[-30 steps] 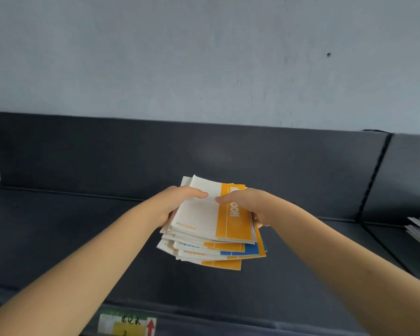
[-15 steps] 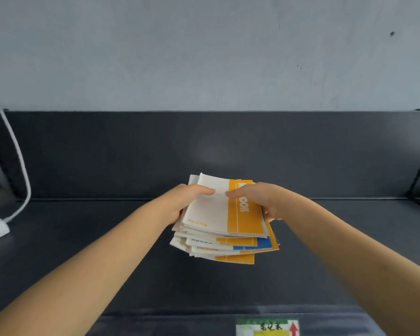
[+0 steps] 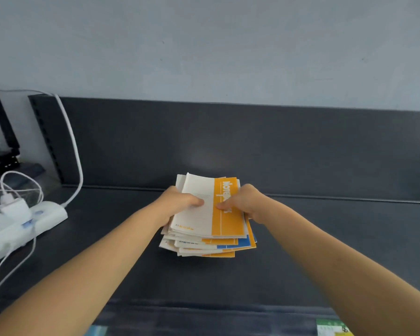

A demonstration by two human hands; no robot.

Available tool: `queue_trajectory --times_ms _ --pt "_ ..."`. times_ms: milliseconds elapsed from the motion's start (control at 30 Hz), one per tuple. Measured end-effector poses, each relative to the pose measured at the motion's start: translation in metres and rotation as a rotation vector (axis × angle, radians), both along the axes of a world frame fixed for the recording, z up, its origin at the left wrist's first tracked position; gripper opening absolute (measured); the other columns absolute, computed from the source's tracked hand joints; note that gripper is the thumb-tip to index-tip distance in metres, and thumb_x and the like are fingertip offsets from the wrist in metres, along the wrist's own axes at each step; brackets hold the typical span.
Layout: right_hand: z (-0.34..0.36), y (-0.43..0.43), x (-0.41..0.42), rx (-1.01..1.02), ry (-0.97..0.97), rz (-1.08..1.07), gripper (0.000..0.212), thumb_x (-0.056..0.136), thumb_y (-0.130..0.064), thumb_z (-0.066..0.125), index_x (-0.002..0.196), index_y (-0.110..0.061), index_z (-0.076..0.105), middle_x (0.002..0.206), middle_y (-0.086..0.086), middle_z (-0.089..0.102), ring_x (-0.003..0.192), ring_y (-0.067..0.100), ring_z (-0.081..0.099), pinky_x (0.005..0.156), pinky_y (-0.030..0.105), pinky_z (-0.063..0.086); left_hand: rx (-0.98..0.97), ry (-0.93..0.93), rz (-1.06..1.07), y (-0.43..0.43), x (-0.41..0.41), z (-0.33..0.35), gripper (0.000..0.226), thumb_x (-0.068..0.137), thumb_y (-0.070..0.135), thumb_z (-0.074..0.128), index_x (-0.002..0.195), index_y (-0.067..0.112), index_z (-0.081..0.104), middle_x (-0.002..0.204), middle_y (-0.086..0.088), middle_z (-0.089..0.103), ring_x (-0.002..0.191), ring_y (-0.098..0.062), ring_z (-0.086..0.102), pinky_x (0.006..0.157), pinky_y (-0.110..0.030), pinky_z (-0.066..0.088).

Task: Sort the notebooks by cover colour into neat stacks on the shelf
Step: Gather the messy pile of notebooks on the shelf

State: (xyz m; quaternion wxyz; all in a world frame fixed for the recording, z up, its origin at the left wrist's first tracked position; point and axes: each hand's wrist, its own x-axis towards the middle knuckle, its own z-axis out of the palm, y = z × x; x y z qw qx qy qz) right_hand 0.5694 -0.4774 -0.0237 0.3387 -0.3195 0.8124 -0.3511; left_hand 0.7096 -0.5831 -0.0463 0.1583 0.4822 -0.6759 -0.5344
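Observation:
An uneven pile of notebooks [image 3: 199,214] sits between both my hands, low over the dark shelf [image 3: 325,238]. Its top cover is white with an orange band; orange and blue bands show on the lower ones. My left hand [image 3: 177,204] grips the pile's left edge with the thumb on the top cover. My right hand [image 3: 245,202] grips the right edge, thumb pressed on the orange band. Whether the pile's underside touches the shelf cannot be told.
A white power strip [image 3: 34,220] with plugs and white cables [image 3: 73,151] lies on the shelf at the left. The shelf's dark back panel [image 3: 228,141] rises behind the pile, under a grey wall. A price label [image 3: 332,329] sits on the front edge at the lower right.
My view has swung left, bringing the power strip into sight and losing the right-hand divider. The pile, still held in both hands, has dropped closer to the shelf.

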Motion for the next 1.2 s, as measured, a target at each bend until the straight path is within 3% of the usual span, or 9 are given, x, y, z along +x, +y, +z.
queue_trajectory --times_ms 200,300,367,467,567,667,800,900,1200 --pt "-0.014 -0.017 0.01 0.049 0.101 0.126 0.033 0.085 -0.02 0.07 0.104 -0.015 0.044 0.125 0.009 0.059 0.114 0.028 0.059 0.092 0.038 0.049 -0.041 -0.092 0.042 -0.011 0.01 -0.012 0.042 0.073 0.031 0.081 0.107 0.019 0.057 0.11 -0.002 0.063 0.1 -0.021 0.059 0.082 -0.035 0.049" --pt "-0.018 -0.03 0.014 0.091 0.179 0.125 0.046 0.086 -0.034 0.068 0.123 -0.013 0.049 0.125 0.007 0.059 0.111 0.025 0.061 0.092 0.036 0.049 -0.105 -0.205 -0.003 -0.024 0.005 -0.027 0.08 0.048 0.055 0.08 0.117 0.024 0.056 0.121 0.001 0.06 0.118 -0.025 0.052 0.098 -0.045 0.046" --pt "-0.02 -0.037 0.018 0.141 0.204 0.149 0.056 0.085 -0.043 0.067 0.13 -0.016 0.048 0.127 0.006 0.058 0.113 0.026 0.06 0.093 0.037 0.049 -0.118 -0.211 -0.026 -0.033 0.002 -0.035 0.091 0.041 0.056 0.081 0.123 0.027 0.056 0.121 0.001 0.062 0.112 -0.023 0.056 0.092 -0.041 0.05" --pt "-0.022 -0.042 0.021 0.165 0.211 0.134 0.061 0.084 -0.047 0.065 0.134 -0.018 0.046 0.13 0.006 0.056 0.115 0.028 0.058 0.095 0.039 0.048 -0.11 -0.154 -0.018 -0.025 0.007 -0.026 0.057 0.071 0.028 0.084 0.121 0.02 0.058 0.112 0.001 0.065 0.095 -0.016 0.061 0.067 -0.027 0.047" --pt "-0.025 -0.04 0.018 0.097 0.159 0.047 0.056 0.088 -0.044 0.063 0.132 -0.014 0.046 0.127 0.007 0.056 0.114 0.026 0.058 0.09 0.035 0.047 -0.143 -0.163 -0.009 -0.03 0.007 -0.028 0.053 0.077 0.025 0.081 0.123 0.015 0.056 0.114 -0.001 0.064 0.099 -0.018 0.059 0.071 -0.029 0.047" --pt "-0.025 -0.034 0.017 0.052 0.153 0.021 0.058 0.087 -0.042 0.064 0.132 -0.011 0.045 0.126 0.008 0.057 0.111 0.025 0.059 0.084 0.033 0.048 -0.412 -0.407 -0.006 -0.022 0.002 -0.02 0.077 0.079 0.046 0.073 0.139 0.01 0.041 0.138 -0.009 0.049 0.126 -0.029 0.046 0.099 -0.038 0.043" --pt "-0.016 -0.011 0.003 0.051 0.254 0.078 0.044 0.088 -0.043 0.063 0.115 -0.009 0.052 0.106 0.005 0.061 0.093 0.019 0.059 0.071 0.026 0.043 -0.947 -0.586 -0.116 0.009 -0.022 0.002 0.078 0.089 0.063 0.05 0.142 0.007 0.036 0.147 -0.011 0.042 0.137 -0.03 0.035 0.106 -0.039 0.035" --pt "-0.007 0.028 -0.023 0.106 0.496 0.083 0.038 0.086 -0.048 0.059 0.091 -0.012 0.049 0.081 0.0 0.053 0.083 0.019 0.055 0.06 0.026 0.04 -1.073 -0.541 -0.217 0.045 -0.055 0.013 0.076 0.091 0.066 0.043 0.138 0.007 0.04 0.143 -0.01 0.048 0.133 -0.028 0.04 0.104 -0.037 0.036" --pt "0.003 0.204 -0.167 0.246 0.96 -0.012 0.044 0.089 -0.05 0.052 0.11 -0.012 0.052 0.114 0.006 0.056 0.112 0.026 0.046 0.079 0.032 0.034 -1.234 -0.491 -0.456 0.198 -0.202 0.018 0.08 0.09 0.071 0.032 0.136 0.006 0.04 0.139 -0.01 0.049 0.129 -0.027 0.043 0.103 -0.038 0.036"
